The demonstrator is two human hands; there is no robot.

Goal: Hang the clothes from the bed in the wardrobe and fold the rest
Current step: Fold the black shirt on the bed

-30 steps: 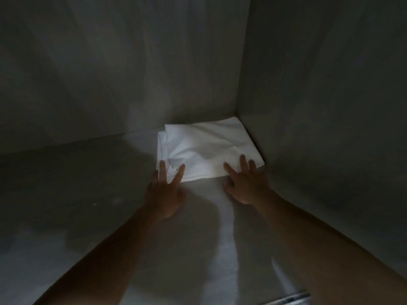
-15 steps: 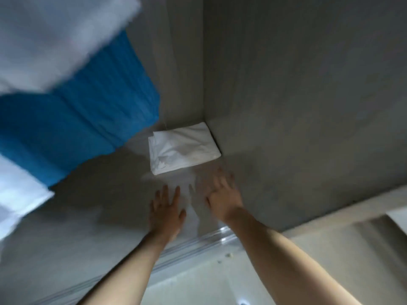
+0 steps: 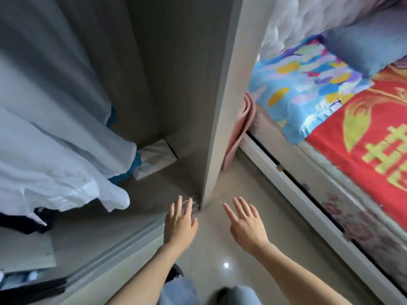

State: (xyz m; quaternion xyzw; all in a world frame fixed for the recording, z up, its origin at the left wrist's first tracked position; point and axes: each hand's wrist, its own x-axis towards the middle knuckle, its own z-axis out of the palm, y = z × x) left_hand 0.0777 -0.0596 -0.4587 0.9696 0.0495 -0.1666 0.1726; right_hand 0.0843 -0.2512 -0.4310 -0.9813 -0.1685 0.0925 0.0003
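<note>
Wardrobe (image 3: 222,106) corner keeps the folded white cloth (image 3: 154,159); left hand (image 3: 179,225) and right hand (image 3: 245,227) have pulled back outside the wardrobe, fingers spread, holding nothing, suggesting this piece is stowed

You see white shirts (image 3: 55,155), a blue garment (image 3: 134,165), a white folded cloth (image 3: 155,159), a red bedspread (image 3: 356,155) (gold motifs) and a blue sheet (image 3: 308,84) blotched yellow, pink and purple.
</note>
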